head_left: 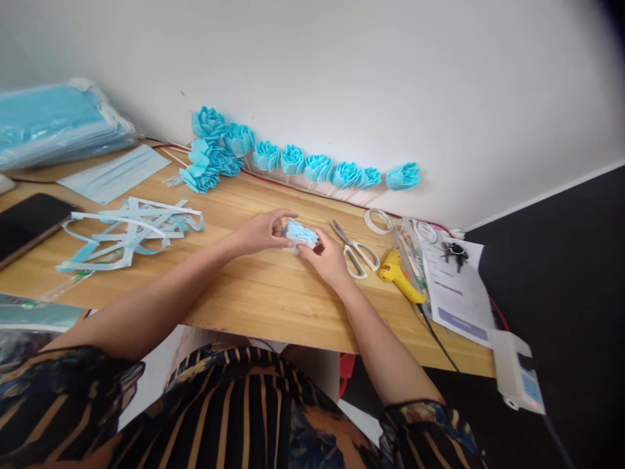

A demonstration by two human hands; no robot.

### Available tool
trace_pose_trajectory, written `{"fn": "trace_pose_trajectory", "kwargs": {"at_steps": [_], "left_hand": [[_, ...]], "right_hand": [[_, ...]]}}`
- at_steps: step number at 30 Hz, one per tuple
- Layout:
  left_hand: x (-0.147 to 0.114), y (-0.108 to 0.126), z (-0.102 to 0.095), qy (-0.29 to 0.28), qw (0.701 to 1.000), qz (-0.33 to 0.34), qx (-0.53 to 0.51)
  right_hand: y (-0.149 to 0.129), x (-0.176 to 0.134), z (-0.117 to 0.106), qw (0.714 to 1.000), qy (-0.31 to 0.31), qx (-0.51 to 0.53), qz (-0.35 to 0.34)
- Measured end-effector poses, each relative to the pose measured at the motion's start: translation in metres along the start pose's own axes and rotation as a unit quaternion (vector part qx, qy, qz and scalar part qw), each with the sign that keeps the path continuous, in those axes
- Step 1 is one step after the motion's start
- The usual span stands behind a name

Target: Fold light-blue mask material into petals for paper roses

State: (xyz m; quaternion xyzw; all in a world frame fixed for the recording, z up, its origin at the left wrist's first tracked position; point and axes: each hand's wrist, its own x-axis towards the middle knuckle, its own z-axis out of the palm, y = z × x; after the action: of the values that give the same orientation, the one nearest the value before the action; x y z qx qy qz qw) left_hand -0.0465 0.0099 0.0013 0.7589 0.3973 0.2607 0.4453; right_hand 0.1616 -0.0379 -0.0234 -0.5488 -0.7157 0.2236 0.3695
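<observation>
A small folded piece of light blue material (299, 232) sat at the centre of the frame, just above the bench (254, 293). I held it between both hands. The fingers of my left hand (262, 231) were pressed together on its left edge, thumb on top. My right hand (328, 259) gripped its right and lower side, fingers curled beneath it and thumb against its near face.

Immediately to the right of my right hand lay white-handled scissors (355, 249), blades pointing toward the upper left. Further right lay a yellow glue gun (400, 276), and beyond it a printed sheet (456, 293) carrying a bunch of keys (454, 251). A roll of clear tape (378, 221) lay above the scissors.

Along the wall, across the upper middle of the frame, ran a row of blue fabric roses (293, 159), heaped thicker at its left end. At left centre lay a tangle of pale blue cut strips (131, 231). Above it lay a flat face mask (114, 172), with a wrapped pack of masks (56, 124) at the upper left. A dark phone (27, 221) lay at the left edge.
</observation>
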Motion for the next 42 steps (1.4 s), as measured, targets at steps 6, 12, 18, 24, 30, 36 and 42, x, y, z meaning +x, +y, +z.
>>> {"fn": "trace_pose_trajectory", "kwargs": {"at_steps": [6, 12, 18, 24, 30, 36, 42], "left_hand": [[0.001, 0.001, 0.014, 0.066, 0.995, 0.020, 0.070], [0.006, -0.008, 0.022, 0.119, 0.992, 0.043, -0.005], [0.006, -0.011, 0.024, 0.082, 0.976, -0.024, -0.201], [0.002, -0.001, 0.023, 0.112, 0.967, -0.044, -0.225], [0.000, 0.002, 0.025, 0.087, 0.941, -0.045, -0.324], [0.002, -0.004, 0.026, 0.065, 0.917, -0.027, -0.392], [0.001, -0.002, 0.025, 0.071, 0.927, -0.015, -0.367]], "right_hand": [[0.001, 0.000, 0.001, 1.000, 0.004, -0.010, -0.014], [-0.004, -0.001, 0.000, 1.000, 0.017, -0.006, 0.012], [-0.007, -0.001, -0.003, 0.999, 0.016, 0.036, 0.037], [-0.008, -0.001, -0.004, 0.999, 0.040, -0.008, 0.015], [-0.010, -0.002, -0.002, 0.998, 0.045, 0.012, 0.033], [-0.014, -0.004, -0.002, 0.994, 0.041, 0.078, 0.063], [-0.014, -0.003, 0.000, 0.980, 0.014, 0.166, 0.110]]}}
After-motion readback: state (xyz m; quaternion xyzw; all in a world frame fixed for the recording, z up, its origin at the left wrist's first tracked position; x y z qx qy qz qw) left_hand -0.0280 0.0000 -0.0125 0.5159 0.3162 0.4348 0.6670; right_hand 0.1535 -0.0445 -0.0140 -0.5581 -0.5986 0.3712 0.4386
